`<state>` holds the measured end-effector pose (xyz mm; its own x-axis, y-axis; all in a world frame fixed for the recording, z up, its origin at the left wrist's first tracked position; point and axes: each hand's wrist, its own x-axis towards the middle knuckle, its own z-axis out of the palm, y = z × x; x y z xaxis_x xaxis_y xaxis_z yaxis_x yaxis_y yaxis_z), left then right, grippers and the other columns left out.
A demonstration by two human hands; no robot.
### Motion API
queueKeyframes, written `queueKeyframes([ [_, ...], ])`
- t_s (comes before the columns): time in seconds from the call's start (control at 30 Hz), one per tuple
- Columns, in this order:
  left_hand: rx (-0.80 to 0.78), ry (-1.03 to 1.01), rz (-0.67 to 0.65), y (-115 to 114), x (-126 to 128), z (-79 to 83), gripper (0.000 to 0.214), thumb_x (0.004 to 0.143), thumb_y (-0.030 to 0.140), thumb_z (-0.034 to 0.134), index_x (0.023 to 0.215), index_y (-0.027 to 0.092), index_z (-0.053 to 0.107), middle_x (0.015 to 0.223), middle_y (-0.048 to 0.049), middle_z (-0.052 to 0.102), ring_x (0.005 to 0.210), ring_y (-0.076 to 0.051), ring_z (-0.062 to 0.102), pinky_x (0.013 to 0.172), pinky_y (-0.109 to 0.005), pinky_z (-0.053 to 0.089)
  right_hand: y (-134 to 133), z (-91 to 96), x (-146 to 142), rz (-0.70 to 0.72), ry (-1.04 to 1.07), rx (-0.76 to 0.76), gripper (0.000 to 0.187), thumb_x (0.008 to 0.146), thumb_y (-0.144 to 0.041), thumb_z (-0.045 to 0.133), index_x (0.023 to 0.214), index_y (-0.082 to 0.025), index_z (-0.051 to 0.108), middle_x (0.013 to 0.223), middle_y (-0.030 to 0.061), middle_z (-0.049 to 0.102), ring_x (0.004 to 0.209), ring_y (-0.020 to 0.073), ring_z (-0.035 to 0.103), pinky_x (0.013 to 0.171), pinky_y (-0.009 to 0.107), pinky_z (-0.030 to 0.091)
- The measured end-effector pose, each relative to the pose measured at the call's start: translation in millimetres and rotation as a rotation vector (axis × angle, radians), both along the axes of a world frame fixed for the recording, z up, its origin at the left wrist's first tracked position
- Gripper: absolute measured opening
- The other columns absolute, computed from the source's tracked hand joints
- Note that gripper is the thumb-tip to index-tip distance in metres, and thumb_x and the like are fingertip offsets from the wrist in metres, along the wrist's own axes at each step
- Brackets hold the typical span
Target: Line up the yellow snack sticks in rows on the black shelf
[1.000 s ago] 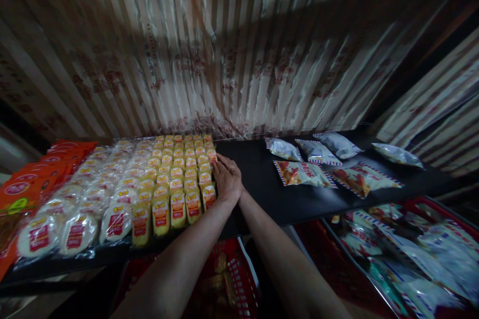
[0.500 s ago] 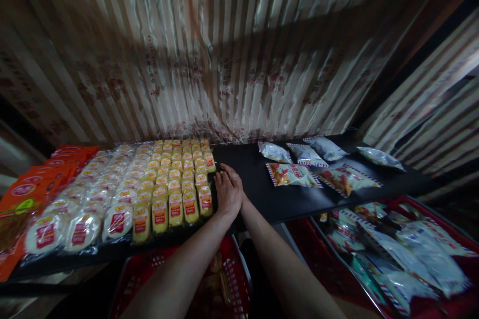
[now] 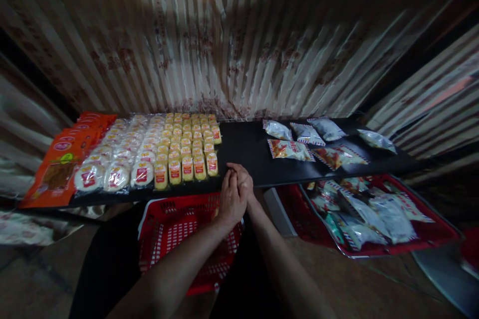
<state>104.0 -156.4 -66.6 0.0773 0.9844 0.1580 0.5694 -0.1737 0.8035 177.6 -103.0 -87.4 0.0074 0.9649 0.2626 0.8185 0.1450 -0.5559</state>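
My left hand (image 3: 230, 198) and my right hand (image 3: 243, 182) are held together, palm against palm, just off the front edge of a black shelf (image 3: 243, 152). Their fingers lie straight and close together, with nothing visible between them. Left of the hands, rows of small yellow packets (image 3: 187, 152) stand on the shelf. Beside them lie round white cakes in clear wrap (image 3: 116, 169) and orange packets (image 3: 65, 159). Below my hands sits a red basket (image 3: 175, 229).
Several silver and red-printed snack bags (image 3: 318, 142) lie on the right part of the shelf. Under them a second red basket (image 3: 419, 229) holds more such bags. A striped curtain (image 3: 224, 45) hangs behind the shelf. The floor is brown.
Both hands have drawn back from the side of the yellow packets to the shelf's front edge. The camera has pulled back and tilted down, so the red baskets and floor show.
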Motion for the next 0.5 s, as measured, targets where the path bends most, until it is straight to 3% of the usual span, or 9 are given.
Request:
queueKeyframes([
  [0.17,-0.008,0.077,-0.136,-42,-24,-0.3,0.053,0.091,0.033,0.035,0.138,0.01,0.036,0.148,-0.0164,0.032,0.138,-0.026,0.027,0.115,-0.041,0.025,-48,-3.3,-12,0.036,0.202,-0.019,0.042,0.08,-0.012,0.035,0.11,-0.02,0.063,0.106,0.0085,0.065,0.103,0.0225,0.057,0.096,0.035,0.043],
  [0.3,-0.115,0.124,-0.22,-77,-56,-16.7,0.054,0.09,0.04,0.036,0.137,0.014,0.039,0.145,-0.0154,0.036,0.131,-0.027,0.038,0.109,-0.039,0.033,-98,-22.3,-34,0.048,0.268,-0.027,0.035,0.08,-0.013,0.039,0.102,-0.018,0.065,0.103,0.009,0.066,0.101,0.0228,0.058,0.094,0.035,0.044],
  [0.37,-0.231,0.137,-0.261,-91,-76,-31.2,0.051,0.089,0.044,0.037,0.132,0.017,0.045,0.14,-0.0142,0.041,0.122,-0.026,0.047,0.104,-0.038,0.038,-116,-36.7,-45,0.107,0.257,-0.116,0.032,0.079,-0.013,0.043,0.101,-0.016,0.066,0.101,0.01,0.067,0.098,0.022,0.059,0.092,0.033,0.045],
  [0.5,-0.576,0.049,-0.255,-100,-119,-68.1,0.038,0.09,0.041,0.037,0.115,0.02,0.057,0.124,-0.0091,0.057,0.115,-0.02,0.052,0.102,-0.03,0.037,-131,-64.3,-68,0.374,0.051,-0.463,0.026,0.079,-0.011,0.053,0.1,-0.016,0.067,0.098,0.0088,0.069,0.095,0.0203,0.063,0.084,0.028,0.048],
])
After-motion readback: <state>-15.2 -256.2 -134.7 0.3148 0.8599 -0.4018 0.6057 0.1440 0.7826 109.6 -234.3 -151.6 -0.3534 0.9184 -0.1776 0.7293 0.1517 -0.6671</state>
